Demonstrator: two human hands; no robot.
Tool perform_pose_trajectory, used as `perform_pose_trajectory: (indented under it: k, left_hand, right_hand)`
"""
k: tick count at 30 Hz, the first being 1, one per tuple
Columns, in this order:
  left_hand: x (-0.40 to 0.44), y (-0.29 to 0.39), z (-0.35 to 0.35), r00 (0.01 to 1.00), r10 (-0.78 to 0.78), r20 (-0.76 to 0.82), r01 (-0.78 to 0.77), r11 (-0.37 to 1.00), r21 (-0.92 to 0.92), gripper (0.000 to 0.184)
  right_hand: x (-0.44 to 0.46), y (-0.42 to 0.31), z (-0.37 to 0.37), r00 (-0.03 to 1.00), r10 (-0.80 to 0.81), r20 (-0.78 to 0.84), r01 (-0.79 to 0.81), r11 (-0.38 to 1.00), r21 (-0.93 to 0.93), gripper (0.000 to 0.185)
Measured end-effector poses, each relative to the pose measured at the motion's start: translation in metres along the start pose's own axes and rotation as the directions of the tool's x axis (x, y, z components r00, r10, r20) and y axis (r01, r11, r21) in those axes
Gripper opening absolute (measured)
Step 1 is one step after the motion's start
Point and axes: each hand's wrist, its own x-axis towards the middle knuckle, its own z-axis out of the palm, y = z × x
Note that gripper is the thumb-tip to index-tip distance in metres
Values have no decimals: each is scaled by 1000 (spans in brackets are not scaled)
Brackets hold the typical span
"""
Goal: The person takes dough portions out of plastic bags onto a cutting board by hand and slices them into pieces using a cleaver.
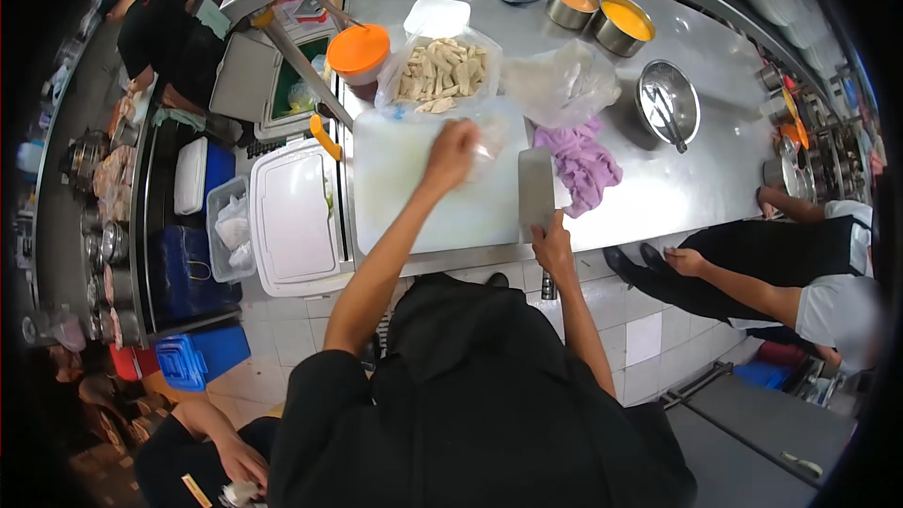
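My left hand [455, 154], blurred by motion, is curled above the white cutting board [404, 216]. A smear of clear, plastic-like material [486, 149] shows beside its fingers; what they hold cannot be made out. My right hand [553, 246] is wrapped round the handle of a cleaver [536, 186]. The cleaver's broad blade points away from me along the board's right edge. Just beyond the board, an open plastic bag [387, 81] holds pale strips of food [440, 71]. A crumpled purple cloth [581, 166] lies right of the blade.
An orange-lidded tub [358, 49], a white lid [436, 15] and a crumpled plastic bag [564, 85] stand or lie farther back. Right of these are two metal pots [616, 42] and a steel bowl [687, 85] with tongs. A white-lidded bin [292, 216] is at left. Several people are nearby.
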Motion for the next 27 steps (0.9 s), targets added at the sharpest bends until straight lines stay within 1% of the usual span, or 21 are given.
perform_pose_trajectory:
  k: [1,2,3,4,5,6,7,9,10,12,13,15,16,17,18,19,21,22,24,25,27]
  left_hand:
    - [-5,-11,-15,994,-87,-63,79,989,-125,15]
    - [-12,-18,-34,981,-191,-33,179,958,-223,20]
    - [-23,-17,-52,942,-332,50,331,895,-298,24]
    - [-38,-36,-59,942,-331,55,332,897,-293,24]
    - [-57,-70,-59,865,-493,95,499,823,-270,31]
    - [-72,-91,-58,758,-640,126,649,720,-244,38]
    - [-83,-94,-58,756,-643,121,650,719,-246,38]
    - [-96,-99,-59,653,-734,187,752,602,-268,55]
    - [-90,-91,-61,651,-737,183,754,599,-270,55]
    - [-71,-78,-61,671,-741,31,741,671,-17,69]
    - [-61,-81,-57,667,-744,28,745,667,-20,69]
    - [-43,-86,-48,641,-767,-41,764,632,129,68]
    - [-45,-99,-35,641,-767,-41,765,632,124,68]
    - [-47,-110,-19,753,-615,-232,656,728,199,63]
    - [-46,-116,-4,821,-411,-396,538,788,299,58]
    - [-43,-109,6,827,-404,-391,530,792,302,58]
    - [-45,-94,20,792,-393,-467,515,841,165,46]
    - [-47,-87,22,804,-391,-447,507,844,173,46]
    - [-45,-74,27,857,-333,-394,434,878,202,40]
    - [-45,-68,27,858,-339,-385,435,879,197,40]
    - [-46,-68,16,892,-334,-306,427,843,327,39]
  right_hand:
    - [-1,-2,-1,1000,11,-4,-11,1000,7,42]
    - [-2,-3,-2,1000,21,-5,-21,1000,-10,43]
    - [-2,-5,-3,1000,27,-5,-27,999,-27,44]
    - [-3,-7,-3,999,31,-7,-31,999,-22,44]
    - [-3,-8,-4,998,58,3,-58,998,-31,45]
    - [-2,-9,-5,997,82,15,-81,996,-44,45]
    - [-1,-6,-3,997,78,20,-77,996,-46,45]
    - [-1,-1,0,1000,-5,-21,5,1000,2,45]
    - [1,-2,0,1000,-7,-15,7,1000,1,45]
    - [1,-2,0,999,39,0,-39,999,-22,45]
    - [0,-6,-1,999,38,5,-37,999,-26,45]
    - [-1,-12,-5,998,60,13,-60,997,-39,44]
    - [-2,-8,-3,998,58,12,-57,997,-43,44]
    - [-2,-4,-1,999,33,-3,-33,999,-31,45]
    - [0,-2,-1,1000,9,-21,-10,1000,-17,45]
    - [2,-2,-1,999,11,-30,-12,1000,-12,45]
    - [0,-2,-1,998,57,-23,-58,998,-40,46]
    - [-3,-2,1,996,76,-35,-77,997,-32,46]
    - [-3,-2,0,997,-47,-69,43,997,-61,43]
    - [-1,-3,0,998,-22,-51,18,997,-74,42]
    - [-1,-4,-2,999,15,-38,-18,997,-73,43]
